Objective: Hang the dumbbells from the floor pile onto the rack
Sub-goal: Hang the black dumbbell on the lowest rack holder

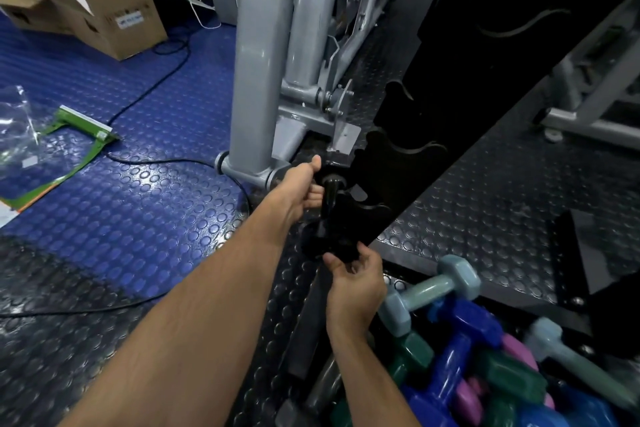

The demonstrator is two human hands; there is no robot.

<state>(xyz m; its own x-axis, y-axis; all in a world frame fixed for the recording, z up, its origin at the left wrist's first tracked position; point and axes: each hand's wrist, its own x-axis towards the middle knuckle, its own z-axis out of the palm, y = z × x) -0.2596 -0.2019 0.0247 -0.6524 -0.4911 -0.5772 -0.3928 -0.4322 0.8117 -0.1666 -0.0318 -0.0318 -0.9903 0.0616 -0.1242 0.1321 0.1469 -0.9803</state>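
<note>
From the head camera, I am setting a black dumbbell with rounded heads [329,215] into the lowest notch of the tall black notched steel rack [450,107], which is leaning up toward one o'clock. My left hand [301,189] is gripping the far head of that dumbbell, fingers curled round it and thumb [316,161] up. My right hand [353,282] is cupping the near head from below at six o'clock of the rack's foot, fingers wrapped about it. The bar looks to be lying in or just at the cradle; the black on black is too dark for me to tell whether it is fully seated.

I judge this to be an early hanging step: the notches above are showing bare. The floor pile of vinyl-coated dumbbells in blue, green, pink and pale grey-green [485,367] is lying at five o'clock, just beside my right wrist, on the studded black rubber floor [485,191].

Next I should be easing the handle down until both sides are bearing on the rack, then letting go and reaching for the pile.
</note>
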